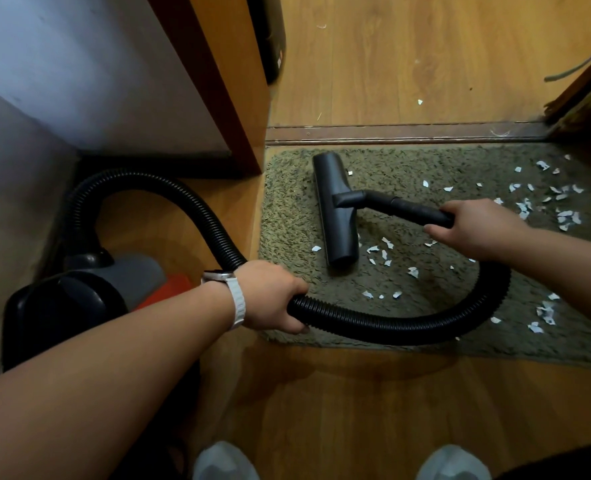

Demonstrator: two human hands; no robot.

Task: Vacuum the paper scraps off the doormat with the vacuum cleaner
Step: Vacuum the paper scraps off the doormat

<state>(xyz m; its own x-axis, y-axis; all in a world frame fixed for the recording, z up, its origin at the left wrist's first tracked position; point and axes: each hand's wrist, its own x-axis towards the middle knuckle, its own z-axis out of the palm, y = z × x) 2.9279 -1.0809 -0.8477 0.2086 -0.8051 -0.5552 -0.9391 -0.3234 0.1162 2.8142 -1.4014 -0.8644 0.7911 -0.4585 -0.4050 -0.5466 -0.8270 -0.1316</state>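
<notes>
A shaggy green doormat (pixel 294 216) lies in front of the door sill. White paper scraps (pixel 543 206) are scattered over its right side and middle. The black floor nozzle (pixel 335 209) rests flat on the mat's left part. My right hand (pixel 477 226) grips the black wand (pixel 405 207) just behind the nozzle. My left hand (pixel 273 296), with a white watch on the wrist, grips the ribbed black hose (pixel 391 323), which loops across the mat's front edge. The vacuum cleaner body (pixel 79 299), black, grey and red, sits on the floor at the left.
A wall and brown door frame (pixel 224 98) stand at the left behind the vacuum. A dark sill (pixel 405 133) crosses behind the mat, with wooden floor (pixel 408 64) beyond holding a few stray scraps. My two light shoes (pixel 224 462) stand on the wooden floor near me.
</notes>
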